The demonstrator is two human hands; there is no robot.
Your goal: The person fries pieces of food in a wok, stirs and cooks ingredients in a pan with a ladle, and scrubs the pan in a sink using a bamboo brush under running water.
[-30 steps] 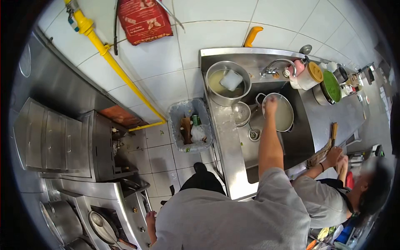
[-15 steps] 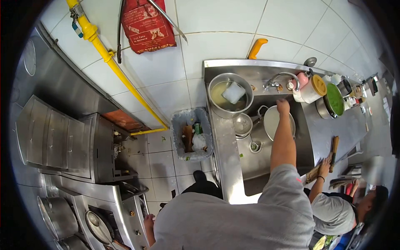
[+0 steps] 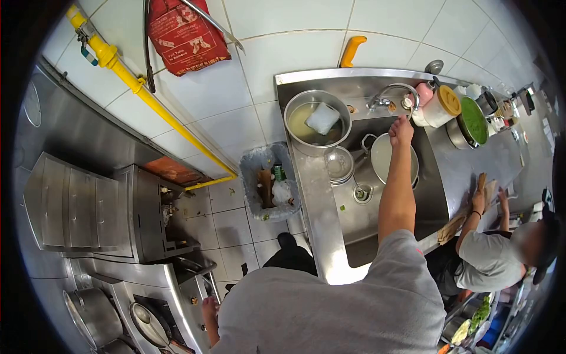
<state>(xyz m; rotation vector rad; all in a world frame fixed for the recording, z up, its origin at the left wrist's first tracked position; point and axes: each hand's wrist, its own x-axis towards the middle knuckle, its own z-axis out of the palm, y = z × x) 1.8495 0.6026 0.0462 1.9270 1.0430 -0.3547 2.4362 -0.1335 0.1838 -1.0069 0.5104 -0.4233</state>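
My right hand is raised over the sink, just below the spout of the curved faucet; its fingers are curled in, and what they hold, if anything, is hidden. Below it in the sink sits a two-handled white-looking pot, partly covered by my forearm. Metal bowls stand beside the pot, near the drain. A large pot of cloudy liquid with a pale block in it is at the sink's left corner. My left hand hangs low by the stove front, its fingers too small to read.
A lined trash bin stands left of the sink. Tubs and a pot of green contents line the right counter. A co-worker handles brown material at the right. The stove is at lower left.
My right hand has moved from over the pot up toward the faucet, its fingers now curled. The co-worker's hands have shifted along the counter with the brown material. The view has shifted slightly.
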